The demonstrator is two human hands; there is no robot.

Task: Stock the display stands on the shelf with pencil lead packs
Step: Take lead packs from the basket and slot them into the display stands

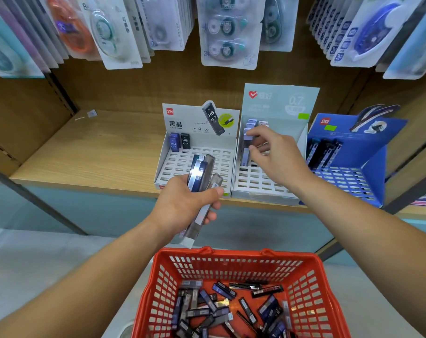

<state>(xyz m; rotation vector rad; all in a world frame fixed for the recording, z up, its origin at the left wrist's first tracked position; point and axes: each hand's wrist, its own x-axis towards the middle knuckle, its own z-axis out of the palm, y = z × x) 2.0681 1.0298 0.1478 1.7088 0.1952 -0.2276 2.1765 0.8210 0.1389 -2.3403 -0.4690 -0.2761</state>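
Left hand (187, 203): my fingers grip a bundle of lead packs (202, 176).
Right hand (275, 154): pinching one pack (245, 145) in middle stand (280, 103).

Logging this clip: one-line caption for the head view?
Right hand pinches a pack in the middle stand; left hand grips spare packs above a red basket.

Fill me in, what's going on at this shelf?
A person is restocking. The left hand grips a bunch of packs in front of the white stand. The right hand pinches one pack standing in the middle stand, near its back rows. The blue stand holds a few. The red basket below has many loose packs.
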